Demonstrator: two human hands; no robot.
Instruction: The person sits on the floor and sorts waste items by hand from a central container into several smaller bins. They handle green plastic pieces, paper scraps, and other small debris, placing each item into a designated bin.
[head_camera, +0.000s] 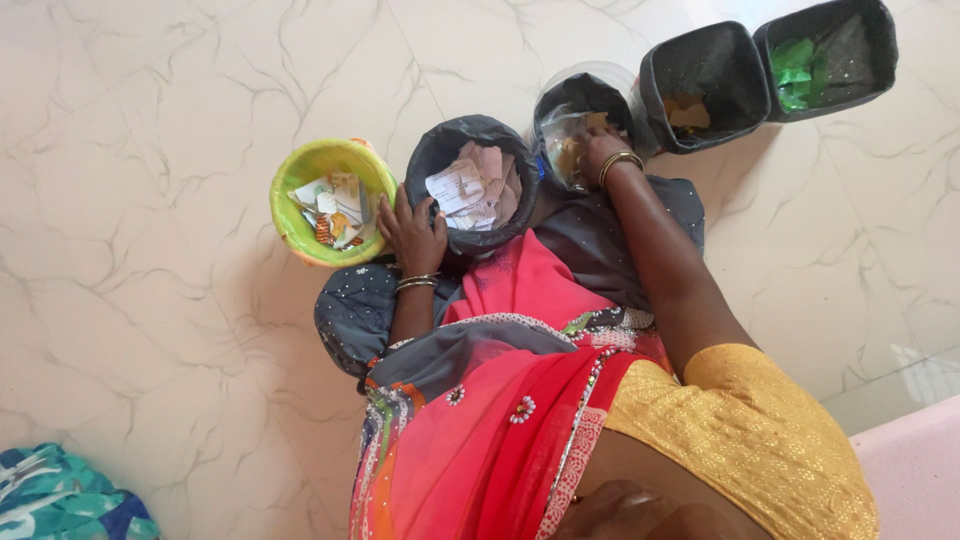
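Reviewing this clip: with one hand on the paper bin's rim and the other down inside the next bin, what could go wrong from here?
1. The left hand grips the rim of the black-lined bin of paper scraps, which stands close beside the green bucket; a pull could tip it or knock the bucket.
2. The right hand reaches into the clear-lined bin; its bangle might snag the liner and drag it out.
3. Loose scraps may spill onto the marble floor.
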